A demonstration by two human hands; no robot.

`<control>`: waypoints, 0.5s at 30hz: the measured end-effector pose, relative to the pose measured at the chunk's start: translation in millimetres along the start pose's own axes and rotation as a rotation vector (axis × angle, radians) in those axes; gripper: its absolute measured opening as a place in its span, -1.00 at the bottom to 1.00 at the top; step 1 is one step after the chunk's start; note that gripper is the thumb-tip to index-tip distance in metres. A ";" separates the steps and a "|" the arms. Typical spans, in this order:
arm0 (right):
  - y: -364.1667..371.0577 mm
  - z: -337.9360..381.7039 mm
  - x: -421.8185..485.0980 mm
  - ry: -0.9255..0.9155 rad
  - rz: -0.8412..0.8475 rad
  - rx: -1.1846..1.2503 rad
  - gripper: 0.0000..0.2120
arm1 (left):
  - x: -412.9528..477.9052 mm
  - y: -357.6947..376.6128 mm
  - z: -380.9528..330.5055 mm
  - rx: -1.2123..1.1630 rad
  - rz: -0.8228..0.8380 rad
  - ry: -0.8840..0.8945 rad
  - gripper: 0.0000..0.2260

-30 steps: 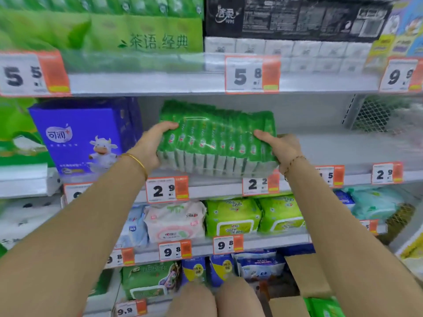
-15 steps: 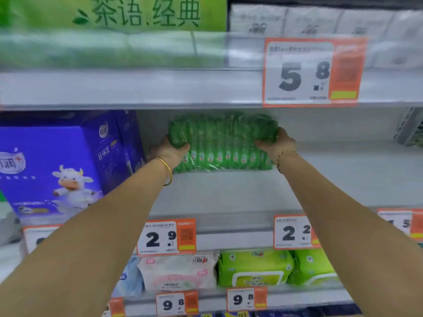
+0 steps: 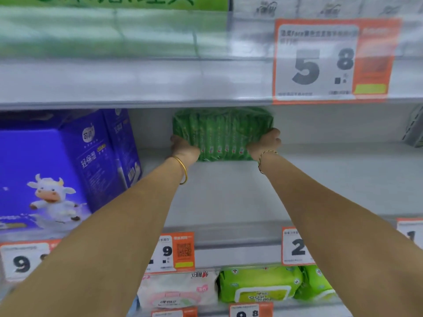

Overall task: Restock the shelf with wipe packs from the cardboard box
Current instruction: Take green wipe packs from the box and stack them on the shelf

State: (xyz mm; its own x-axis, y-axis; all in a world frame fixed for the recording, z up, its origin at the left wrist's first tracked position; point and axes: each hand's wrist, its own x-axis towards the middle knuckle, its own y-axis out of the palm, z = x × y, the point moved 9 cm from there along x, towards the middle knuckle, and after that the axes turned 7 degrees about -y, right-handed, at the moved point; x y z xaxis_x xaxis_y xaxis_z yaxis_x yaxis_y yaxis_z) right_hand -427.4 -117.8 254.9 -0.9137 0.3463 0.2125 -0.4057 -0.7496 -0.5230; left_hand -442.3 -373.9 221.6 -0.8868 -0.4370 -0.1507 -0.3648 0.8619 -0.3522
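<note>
The green bundle of wipe packs (image 3: 222,133) sits far back on the grey shelf (image 3: 229,197), apparently resting on it. The left hand (image 3: 184,148) and right hand (image 3: 265,143) each keep a grip clamped on its ends. A purple box (image 3: 68,165) stands to the left.

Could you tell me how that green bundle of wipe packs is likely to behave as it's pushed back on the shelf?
The green bundle looks film-wrapped, so it probably slides easily. Both hands, left hand and right hand, grip its ends, suggesting it might sag or flex mid-span.
</note>
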 end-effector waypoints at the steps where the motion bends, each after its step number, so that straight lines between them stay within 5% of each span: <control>1: 5.7 -0.7 2.9 0.007 0.013 -0.004 -0.37 | 3.2 5.5 -1.0 0.078 0.009 0.003 -0.25; 9: 20.2 -2.2 1.7 -0.001 0.120 -0.038 -0.29 | -14.6 3.6 3.5 0.142 0.052 -0.046 -0.28; 15: -33.9 29.4 -53.1 -0.118 0.166 -0.055 -0.39 | -109.8 -9.7 -24.3 0.113 0.029 0.143 -0.50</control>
State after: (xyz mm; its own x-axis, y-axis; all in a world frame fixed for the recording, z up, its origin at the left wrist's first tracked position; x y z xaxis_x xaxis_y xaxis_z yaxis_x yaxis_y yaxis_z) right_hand -365.7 -127.3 285.6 -0.9655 0.1493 0.2135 -0.2505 -0.7576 -0.6027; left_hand -348.3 -328.0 264.1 -0.9306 -0.3645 -0.0318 -0.3119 0.8356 -0.4522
